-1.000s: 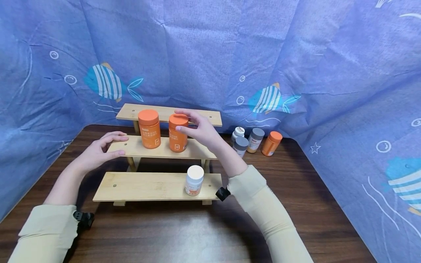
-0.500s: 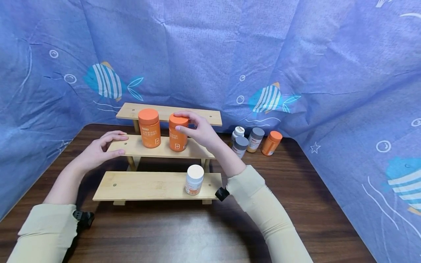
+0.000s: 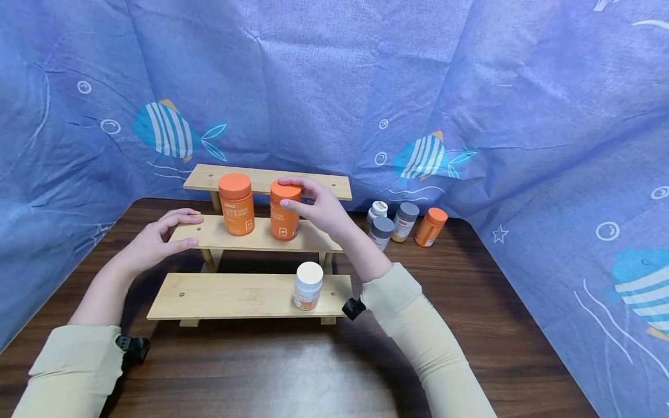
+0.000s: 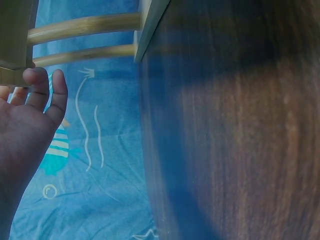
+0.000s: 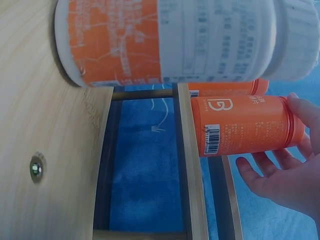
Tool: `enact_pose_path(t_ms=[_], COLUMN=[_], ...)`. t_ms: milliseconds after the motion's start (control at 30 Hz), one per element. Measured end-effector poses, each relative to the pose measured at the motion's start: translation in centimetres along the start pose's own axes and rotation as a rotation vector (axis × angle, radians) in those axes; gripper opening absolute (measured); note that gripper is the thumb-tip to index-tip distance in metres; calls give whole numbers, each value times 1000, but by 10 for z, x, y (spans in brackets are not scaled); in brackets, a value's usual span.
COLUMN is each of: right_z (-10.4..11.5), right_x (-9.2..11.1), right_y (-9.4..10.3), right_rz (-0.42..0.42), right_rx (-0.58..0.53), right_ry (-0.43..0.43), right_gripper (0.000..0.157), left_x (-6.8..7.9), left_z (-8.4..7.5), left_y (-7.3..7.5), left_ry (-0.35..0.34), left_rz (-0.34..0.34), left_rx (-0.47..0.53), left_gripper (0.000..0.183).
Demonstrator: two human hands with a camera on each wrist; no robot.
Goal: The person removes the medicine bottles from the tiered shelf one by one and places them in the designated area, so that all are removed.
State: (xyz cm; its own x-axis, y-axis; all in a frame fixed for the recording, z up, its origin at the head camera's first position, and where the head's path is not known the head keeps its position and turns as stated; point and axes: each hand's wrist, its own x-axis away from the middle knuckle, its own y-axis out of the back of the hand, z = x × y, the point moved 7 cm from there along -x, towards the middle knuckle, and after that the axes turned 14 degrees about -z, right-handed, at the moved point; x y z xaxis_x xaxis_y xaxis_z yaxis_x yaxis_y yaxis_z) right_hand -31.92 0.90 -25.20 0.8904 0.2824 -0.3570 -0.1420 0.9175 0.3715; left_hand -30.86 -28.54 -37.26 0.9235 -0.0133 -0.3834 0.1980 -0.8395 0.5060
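Note:
Two orange bottles stand upright on the middle board of a three-step wooden display shelf (image 3: 209, 293). My right hand (image 3: 326, 209) holds the right-hand orange bottle (image 3: 284, 217) by its lid, thumb in front and fingers over the top. In the right wrist view this orange bottle (image 5: 240, 125) shows its barcode. The other orange bottle (image 3: 237, 209) is a short gap to the left. My left hand (image 3: 154, 241) grips the left end of the middle board, with the wood's edge (image 4: 12, 76) at its fingertips. A white bottle (image 3: 308, 285) stands on the lowest board, below my right forearm.
Behind my right forearm, on the dark wooden table (image 3: 470, 325), are a small white-capped bottle (image 3: 377, 210), two grey-capped bottles, one in front (image 3: 381, 229) and one behind (image 3: 405, 220), and another orange bottle (image 3: 431, 226). A blue fish-print cloth (image 3: 324, 87) hangs behind.
The right-hand orange bottle has shifted slightly right on its board, and my right fingers have settled onto its lid. My left hand has stayed at the board's end.

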Motion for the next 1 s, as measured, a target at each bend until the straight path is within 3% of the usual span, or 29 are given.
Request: enact_pose_path(t_ms=[333, 600, 1000], right_z=[0, -29, -28], right_x=[3, -6, 2], right_y=[10, 16, 35], right_rz=[-11, -18, -43], right_rx=[-4, 3, -20], right_ry=[-6, -17, 6], right_gripper=[42, 43, 42], left_x=[1, 1, 1], left_z=[-1, 0, -1], left_y=[0, 0, 0], left_ry=[0, 8, 4], left_rz=[-4, 1, 2], left_rx=[9, 14, 19], left_gripper=[45, 45, 45])
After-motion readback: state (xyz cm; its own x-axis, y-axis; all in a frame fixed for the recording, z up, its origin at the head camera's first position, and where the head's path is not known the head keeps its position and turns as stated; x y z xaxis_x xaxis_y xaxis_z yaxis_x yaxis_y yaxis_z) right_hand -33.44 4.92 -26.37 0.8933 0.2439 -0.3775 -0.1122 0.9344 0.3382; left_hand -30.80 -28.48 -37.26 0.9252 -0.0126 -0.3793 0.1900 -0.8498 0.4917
